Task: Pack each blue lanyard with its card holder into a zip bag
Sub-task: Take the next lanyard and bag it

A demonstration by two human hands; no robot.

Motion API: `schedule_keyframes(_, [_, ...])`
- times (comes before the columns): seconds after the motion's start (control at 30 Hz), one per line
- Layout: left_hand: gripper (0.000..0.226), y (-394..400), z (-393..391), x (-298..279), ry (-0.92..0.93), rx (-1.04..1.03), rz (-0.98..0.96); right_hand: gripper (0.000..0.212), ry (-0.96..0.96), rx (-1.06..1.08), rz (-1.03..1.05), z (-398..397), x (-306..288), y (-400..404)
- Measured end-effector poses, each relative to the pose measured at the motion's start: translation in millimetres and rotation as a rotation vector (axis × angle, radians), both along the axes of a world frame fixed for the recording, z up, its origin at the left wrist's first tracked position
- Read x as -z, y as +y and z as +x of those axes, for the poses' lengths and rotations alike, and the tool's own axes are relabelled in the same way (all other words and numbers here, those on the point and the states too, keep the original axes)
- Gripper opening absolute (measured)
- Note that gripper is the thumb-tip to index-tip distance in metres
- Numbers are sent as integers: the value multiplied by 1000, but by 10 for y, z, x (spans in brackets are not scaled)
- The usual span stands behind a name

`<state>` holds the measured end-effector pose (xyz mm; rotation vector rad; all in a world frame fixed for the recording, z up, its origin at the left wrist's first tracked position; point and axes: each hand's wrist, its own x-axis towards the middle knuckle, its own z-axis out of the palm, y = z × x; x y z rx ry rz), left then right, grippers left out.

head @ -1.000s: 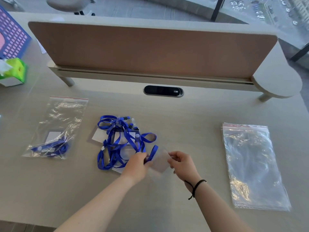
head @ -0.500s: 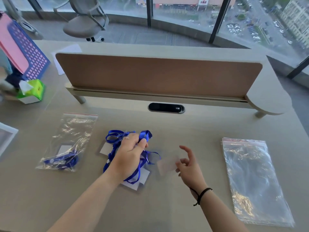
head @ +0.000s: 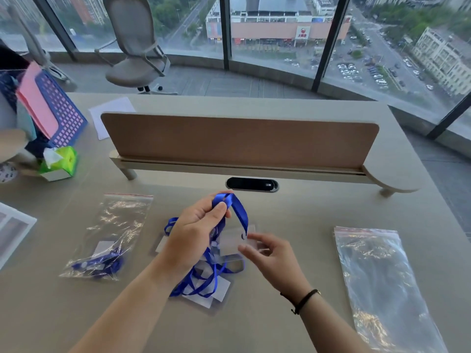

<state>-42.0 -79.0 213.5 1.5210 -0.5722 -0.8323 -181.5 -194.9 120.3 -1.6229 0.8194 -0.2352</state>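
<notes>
Nearest to me, my two forearms reach in over the desk (head: 293, 210), the right one with a dark band at the wrist. My left hand (head: 196, 230) is raised above the heap, thumb and fingers pinching the loop of a blue lanyard (head: 238, 211) so that the ribbon hangs down from it. My right hand (head: 267, 253) holds the clear card holder (head: 235, 240) at the lower end of that ribbon, pinched between thumb and fingertips (the plastic is so transparent that I cannot say exactly where its edges run). Under both hands the remaining lanyards (head: 204, 278) lie tangled on the desk with their holders. To the left a zip bag (head: 112, 235) lies flat with a lanyard and card holder already inside it. To the right, well apart from the heap, a stack of empty zip bags (head: 382, 284) rests on the desk. Farther back a dark oval cable port (head: 251, 184) sits in the surface, just before the brown divider panel (head: 239, 140). At the far left stands a green tissue box (head: 60, 163); beyond the desk, a grey office chair (head: 135, 47) faces the windows.
</notes>
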Motion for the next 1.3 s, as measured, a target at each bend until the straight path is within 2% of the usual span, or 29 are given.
schedule_keyframes(0.07, [19, -64, -49, -50, -22, -3, -10, 70, -23, -60, -3, 27, -68, 67])
schedule_keyframes(0.1, [20, -97, -63, -64, -25, -12, -7, 76, -37, -78, -9, 42, -100, 103])
schedule_keyframes(0.2, [23, -177, -84, -80, -5, -16, -18, 74, -41, -75, -46, 86, -160, 206])
schedule_keyframes(0.37, [17, -232, -166, -102, -16, 83, -37, 71, -19, 20, -166, 187, -130, 286])
schedule_keyframes(0.47, [15, -262, -200, -104, -80, 108, -6, 56, -41, 73, -222, 241, -158, 275])
schedule_keyframes(0.63, [12, -314, -179, -57, -322, 185, 73, 7, -140, 94, -241, 235, -296, 259])
schedule_keyframes(0.7, [12, -327, -154, -54, -433, 249, 105, 19, -134, 96, -247, 234, -262, 227])
schedule_keyframes(0.8, [10, -358, -114, -49, -534, 376, 124, 18, -133, 109, -221, 230, -168, 175])
schedule_keyframes(0.9, [18, -384, -66, -54, -461, 422, 102, 26, -173, 90, -200, 209, -186, 152])
schedule_keyframes(0.97, [15, -402, -44, -48, -390, 429, 82, 31, -214, 38, -169, 189, -265, 148])
schedule_keyframes(1.1, [17, -471, -60, -2, -392, 465, 93, 14, -252, 22, -108, 200, -277, 163])
schedule_keyframes(1.17, [17, -537, -107, -5, -336, 405, 89, 29, -230, 31, -96, 202, -220, 162])
schedule_keyframes(1.23, [13, -622, -150, 0, -160, 304, 55, 44, -208, 49, -105, 173, -193, 140])
schedule_keyframes(1.3, [15, -702, -161, 28, -45, 181, 33, 46, -215, 65, -63, 105, -172, 101])
